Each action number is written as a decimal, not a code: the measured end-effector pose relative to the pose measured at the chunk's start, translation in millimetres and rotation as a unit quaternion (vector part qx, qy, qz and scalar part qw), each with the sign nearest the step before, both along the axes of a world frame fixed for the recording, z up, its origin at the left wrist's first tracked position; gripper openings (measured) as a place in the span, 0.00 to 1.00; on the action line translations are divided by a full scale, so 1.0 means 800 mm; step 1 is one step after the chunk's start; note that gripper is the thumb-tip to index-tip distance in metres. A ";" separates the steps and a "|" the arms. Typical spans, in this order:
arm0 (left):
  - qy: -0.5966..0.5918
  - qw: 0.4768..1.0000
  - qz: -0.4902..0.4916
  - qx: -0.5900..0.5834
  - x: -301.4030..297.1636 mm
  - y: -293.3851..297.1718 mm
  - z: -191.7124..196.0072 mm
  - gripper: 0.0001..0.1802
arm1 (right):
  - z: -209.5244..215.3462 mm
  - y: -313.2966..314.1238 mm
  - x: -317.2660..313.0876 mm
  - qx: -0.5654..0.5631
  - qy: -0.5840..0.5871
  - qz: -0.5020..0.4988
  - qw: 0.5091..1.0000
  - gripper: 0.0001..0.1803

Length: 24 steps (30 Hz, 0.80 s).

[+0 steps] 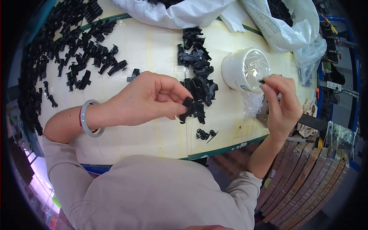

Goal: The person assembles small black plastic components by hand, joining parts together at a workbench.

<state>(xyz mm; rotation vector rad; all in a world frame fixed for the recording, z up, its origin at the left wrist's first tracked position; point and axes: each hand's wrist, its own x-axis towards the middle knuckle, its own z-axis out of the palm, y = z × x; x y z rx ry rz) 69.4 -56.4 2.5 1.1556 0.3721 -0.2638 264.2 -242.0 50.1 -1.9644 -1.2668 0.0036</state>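
My left hand (157,97) pinches a small black plastic part (188,102) between thumb and fingers, over the middle of the table. Just beyond it lies a column of larger black plastic pieces (200,86). My right hand (281,101) is raised at the right, its thumb and forefinger closed on a tiny dark piece (262,81) whose kind I cannot make out. That hand is close beside a white tub (234,71) with clear plastic film at its mouth. Near the table's front edge sits a little cluster of small black parts (206,134).
Many black plastic parts (82,50) spread over the left of the pale table (153,142). White sacks (172,15) with black contents stand along the far edge. Clear bubble wrap (253,104) lies below the tub. Stacked brown slabs (303,176) stand at the lower right.
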 end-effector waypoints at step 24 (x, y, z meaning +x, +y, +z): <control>-0.021 0.995 -0.001 -0.100 -0.002 -0.009 -0.003 0.12 | -0.045 0.016 -0.096 0.067 0.145 0.100 0.982 0.13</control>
